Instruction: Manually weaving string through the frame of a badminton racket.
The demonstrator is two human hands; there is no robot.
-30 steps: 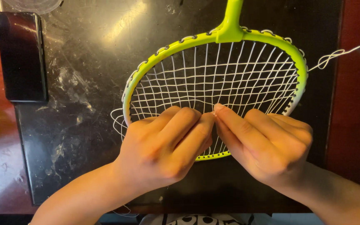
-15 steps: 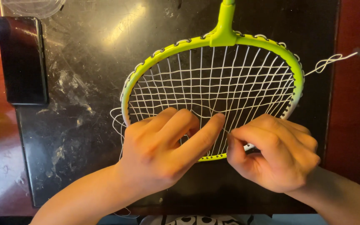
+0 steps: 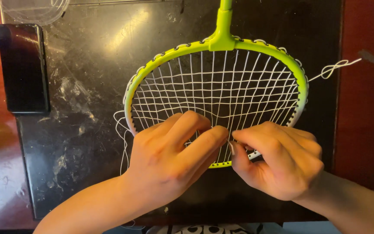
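left hand (image 3: 169, 158), right hand (image 3: 278, 158) pinching racket (image 3: 221, 43) strings (image 3: 221, 86) (white)

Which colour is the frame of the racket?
Bright yellow-green frame, with white near its sides; head view.

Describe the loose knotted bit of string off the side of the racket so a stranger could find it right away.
Start at the yellow-green racket head lying on the black scuffed mat. Follow its frame to the picture's right edge, where the loose string end trails toward the red-brown table. Unlike the woven strings, it forms a small free loop.
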